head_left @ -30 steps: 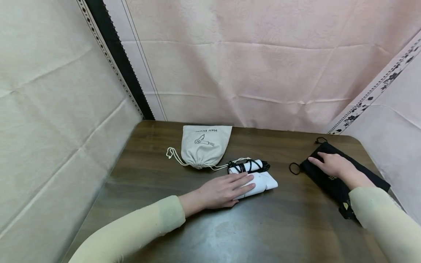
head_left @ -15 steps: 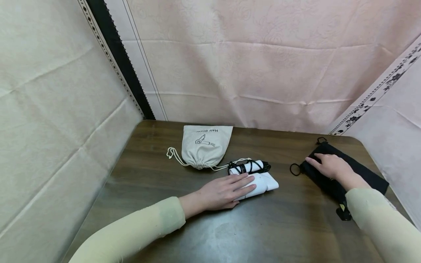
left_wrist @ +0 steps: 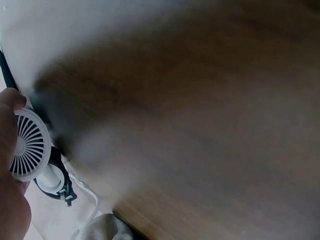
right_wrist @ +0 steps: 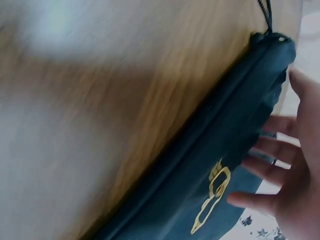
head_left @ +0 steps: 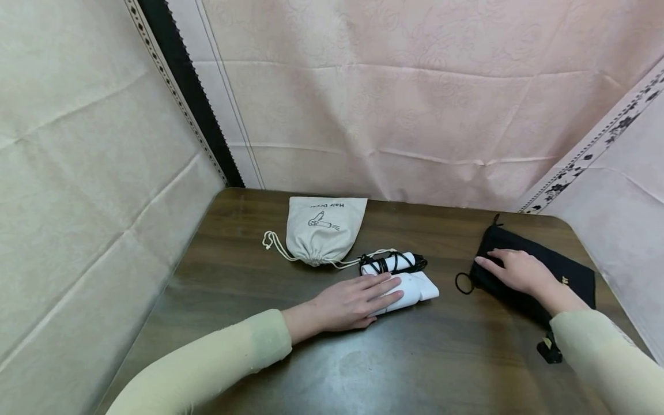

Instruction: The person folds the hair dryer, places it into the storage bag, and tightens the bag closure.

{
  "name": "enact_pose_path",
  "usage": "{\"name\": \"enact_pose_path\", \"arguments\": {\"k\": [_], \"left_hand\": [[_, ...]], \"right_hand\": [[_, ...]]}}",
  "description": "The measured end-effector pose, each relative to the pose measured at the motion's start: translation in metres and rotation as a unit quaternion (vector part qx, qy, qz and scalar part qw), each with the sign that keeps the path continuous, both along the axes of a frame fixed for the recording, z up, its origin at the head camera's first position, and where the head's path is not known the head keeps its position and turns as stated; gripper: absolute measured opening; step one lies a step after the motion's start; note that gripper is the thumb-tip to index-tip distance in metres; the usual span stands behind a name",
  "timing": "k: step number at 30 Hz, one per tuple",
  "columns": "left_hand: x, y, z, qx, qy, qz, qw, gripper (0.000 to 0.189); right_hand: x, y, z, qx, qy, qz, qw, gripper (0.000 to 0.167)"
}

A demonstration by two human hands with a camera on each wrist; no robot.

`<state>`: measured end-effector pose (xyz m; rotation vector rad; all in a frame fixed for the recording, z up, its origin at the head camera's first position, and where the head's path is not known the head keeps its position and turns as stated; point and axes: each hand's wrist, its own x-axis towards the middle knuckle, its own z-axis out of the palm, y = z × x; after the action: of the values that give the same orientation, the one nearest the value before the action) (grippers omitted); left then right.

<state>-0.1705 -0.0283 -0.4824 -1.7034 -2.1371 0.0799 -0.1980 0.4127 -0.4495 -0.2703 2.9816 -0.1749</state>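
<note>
A folded white hair dryer [head_left: 412, 288] lies mid-table, its black cord [head_left: 396, 263] wound round the handle. My left hand [head_left: 350, 302] rests on its body, fingers laid fairly straight across the top. The round vent [left_wrist: 31, 145] at its end shows in the left wrist view. On the right lies a black drawstring pouch [head_left: 560, 262] with a gold print [right_wrist: 212, 195]. My right hand [head_left: 519, 271] lies on it with fingers extended and spread. A small black piece [head_left: 550, 350] sticks out at the pouch's near end; its kind cannot be told.
A cream drawstring bag [head_left: 324, 230] with a hair dryer printed on it lies at the back, its white cord reaching toward the dryer. The wooden table [head_left: 249, 253] is bordered by hanging cloths [head_left: 415, 115] at the back and sides.
The black pouch has turned and slid left a little under my right hand, so its gold print shows right of the wrist. My left hand and the hair dryer have stayed put.
</note>
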Motion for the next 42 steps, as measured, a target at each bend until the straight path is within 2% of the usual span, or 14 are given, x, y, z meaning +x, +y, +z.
{"name": "enact_pose_path", "arguments": {"k": [4, 7, 13, 18, 24, 32, 37, 42], "left_hand": [[0.001, 0.000, 0.000, 0.004, -0.002, 0.002, 1.0000, 0.073], [0.001, 0.001, -0.002, 0.011, 0.000, 0.001, 0.9999, 0.072], [0.002, 0.003, -0.004, 0.021, 0.009, -0.002, 0.9997, 0.071], [0.002, 0.002, -0.004, 0.019, 0.012, -0.001, 0.9997, 0.070], [0.002, 0.001, -0.003, 0.023, 0.004, 0.000, 0.9997, 0.069], [0.001, -0.002, -0.004, 0.003, -0.010, 0.006, 0.9999, 0.075], [0.001, -0.002, -0.001, -0.009, -0.020, 0.004, 0.9998, 0.080], [-0.001, -0.003, -0.001, 0.005, -0.025, -0.003, 0.9997, 0.076]], "right_hand": [[-0.010, -0.011, 0.005, 0.007, -0.005, -0.023, 0.9997, 0.075], [-0.017, -0.017, 0.008, 0.029, -0.014, -0.028, 0.9991, 0.068], [-0.018, -0.019, 0.009, 0.065, -0.007, 0.001, 0.9979, 0.048], [-0.014, -0.014, 0.006, 0.049, 0.009, 0.034, 0.9982, 0.033], [-0.006, -0.007, 0.006, 0.029, 0.014, 0.054, 0.9980, 0.035], [0.003, 0.004, 0.006, 0.004, 0.035, 0.080, 0.9962, 0.023], [0.010, 0.009, 0.010, -0.028, 0.059, 0.077, 0.9949, 0.019], [0.019, 0.012, 0.018, -0.054, 0.094, 0.072, 0.9915, 0.022]]}}
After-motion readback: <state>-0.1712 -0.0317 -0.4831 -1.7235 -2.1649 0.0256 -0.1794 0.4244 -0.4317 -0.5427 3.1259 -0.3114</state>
